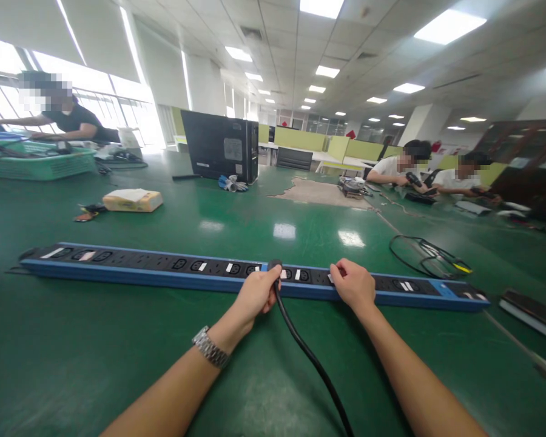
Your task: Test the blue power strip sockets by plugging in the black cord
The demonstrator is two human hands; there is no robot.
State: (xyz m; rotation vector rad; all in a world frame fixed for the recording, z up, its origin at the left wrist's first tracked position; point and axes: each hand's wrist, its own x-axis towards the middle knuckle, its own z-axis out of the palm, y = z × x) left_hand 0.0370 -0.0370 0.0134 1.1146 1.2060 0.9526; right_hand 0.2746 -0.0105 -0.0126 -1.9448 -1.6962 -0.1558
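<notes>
Long blue-edged power strip (164, 270): rounded black plug (274, 266) was clamped by left hand (256, 294); right hand (353, 285), at three o'clock, was pressed fingers-together on its black face.

Strip (164, 271): lies crosswise on the counter (73, 352), in front of the person.
Left hand (257, 294): at the strip's near edge, around the plug (275, 266) seated in the strip's middle.
Cable (309, 358): runs from the plug back toward the person, between the two arms.
Right hand (355, 284): on the strip, just right of the plug.
Box (133, 199): behind the strip, to the left.
Computer case (221, 145): far behind the strip, upright.
Wire loop (430, 258): behind the strip's right end.
</notes>
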